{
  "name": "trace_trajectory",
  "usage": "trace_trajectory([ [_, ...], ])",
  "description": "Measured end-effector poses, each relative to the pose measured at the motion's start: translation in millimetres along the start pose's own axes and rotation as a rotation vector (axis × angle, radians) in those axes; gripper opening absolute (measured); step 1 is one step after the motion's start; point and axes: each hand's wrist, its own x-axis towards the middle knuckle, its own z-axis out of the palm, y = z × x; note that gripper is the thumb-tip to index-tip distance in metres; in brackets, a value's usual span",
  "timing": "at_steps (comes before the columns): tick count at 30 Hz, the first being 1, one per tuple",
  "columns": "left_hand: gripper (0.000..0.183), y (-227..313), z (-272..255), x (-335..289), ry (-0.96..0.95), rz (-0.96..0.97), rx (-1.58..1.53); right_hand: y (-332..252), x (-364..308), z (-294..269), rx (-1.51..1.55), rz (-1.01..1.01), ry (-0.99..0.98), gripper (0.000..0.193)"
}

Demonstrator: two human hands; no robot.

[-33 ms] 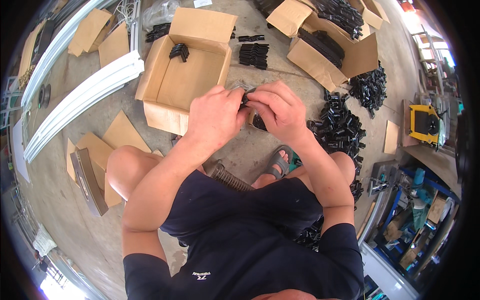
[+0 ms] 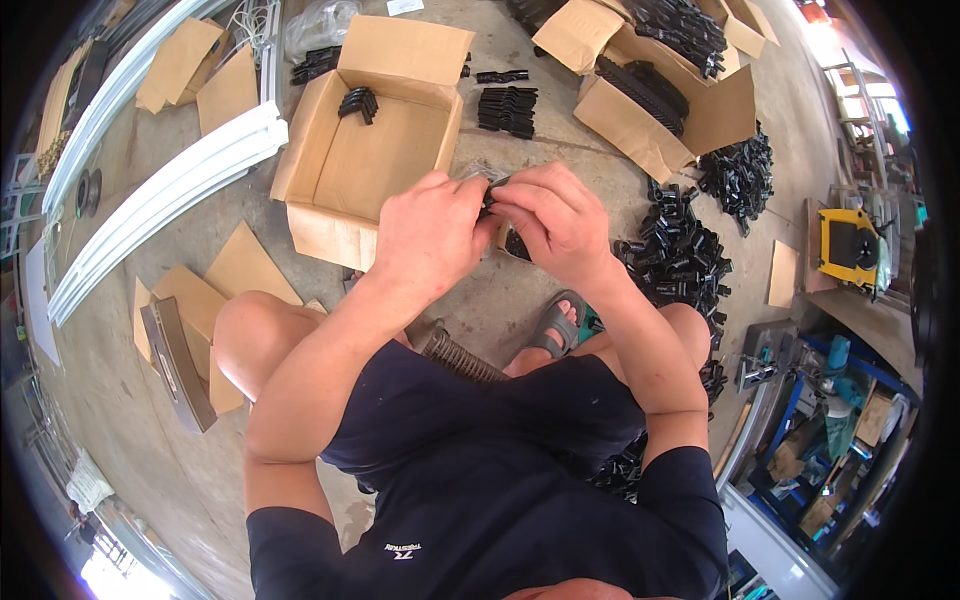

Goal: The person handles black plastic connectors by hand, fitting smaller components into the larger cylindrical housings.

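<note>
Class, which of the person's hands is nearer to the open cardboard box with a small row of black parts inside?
Left. The left hand overlaps the lower-right corner of the cardboard box in this view; the right hand is farther right, clear of the box.

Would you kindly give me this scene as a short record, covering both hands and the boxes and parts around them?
Left hand: fingers closed on a small black part, mostly hidden
Right hand: fingertips on the same part
Left box: open brown cardboard box, with a few short black pieces inside
Floor stack: elongated black pieces side by side, right of that box
Right box: second open brown cardboard box holding black pieces
Loose heap: jumbled glossy black pieces, right of the right hand
</note>
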Motion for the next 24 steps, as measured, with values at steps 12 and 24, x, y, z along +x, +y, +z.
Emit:
trace_trajectory([
  [12, 0.03, -4.2, -4.6, 1.3, -0.043, -0.079, 0.031, 4.4, 8.1, -1.6, -0.072, -0.088, -0.157, 0.034],
  [24, 0.032, -2.2, -31.9, 11.9, -0.167, -0.247, -0.552, 13.9, -4.9, -11.2, 1.165, 0.766, -0.141, 0.044],
])
